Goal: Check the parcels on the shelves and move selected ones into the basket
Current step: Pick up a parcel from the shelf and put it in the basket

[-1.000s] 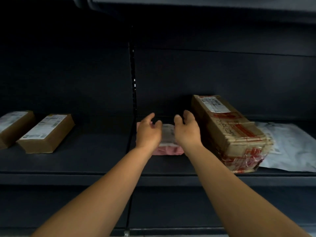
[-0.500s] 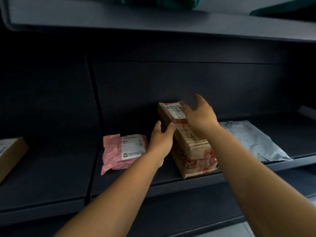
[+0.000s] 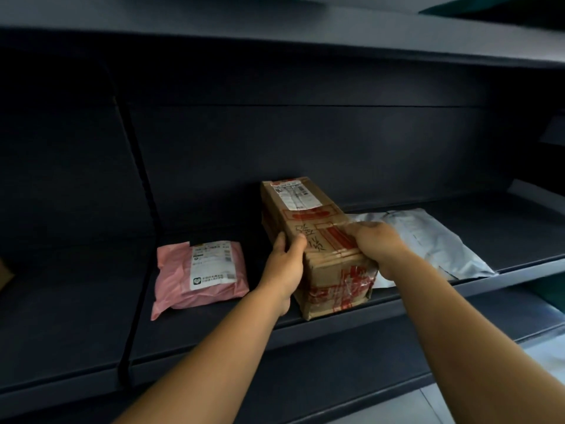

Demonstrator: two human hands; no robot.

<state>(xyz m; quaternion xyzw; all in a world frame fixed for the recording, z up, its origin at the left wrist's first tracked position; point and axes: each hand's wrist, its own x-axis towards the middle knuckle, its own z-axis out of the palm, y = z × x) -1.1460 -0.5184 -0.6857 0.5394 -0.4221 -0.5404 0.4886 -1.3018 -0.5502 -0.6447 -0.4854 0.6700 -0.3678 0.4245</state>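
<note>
Now, view: head cam, looking fwd and down at a dark shelf unit w/ parcels; pic is dim.
Cardboard box [image 3: 318, 246]: long brown carton wrapped in clear and red-printed tape, white label at its far end, handwriting on top. Lies flat on the shelf [image 3: 214, 328], long axis running front to back, near end at the shelf's front edge.
Left hand [image 3: 282, 270]: on the box's left side, thumb hooked over the top edge, fingers curled round the side; grasping the box.
Right hand [image 3: 379, 244]: on the box's right side, fingers curled over the top right edge; also grasping the box.
Why held so: one hand per long side looks like a two-handed clamp, prob. to lift or turn a longish, maybe heavy carton so the label can be read. That's my read, not sth shown.
Pink mailer [image 3: 201, 273]: soft pink poly bag w/ white label, lying flat just left of the left hand, apart from the box.
Grey mailer [image 3: 428, 240]: flat silver-grey poly bag on the box's right; its near-left part goes under the right hand and prob. under the box edge.
Containers: shelf holds all three parcels, open at front. Basket isn't in view, so can't tell its contents.
Upper shelf [image 3: 275, 29]: sth green on top, barely visible.
Far left: brown corner of another parcel [image 3: 4, 275], mostly cut off.
</note>
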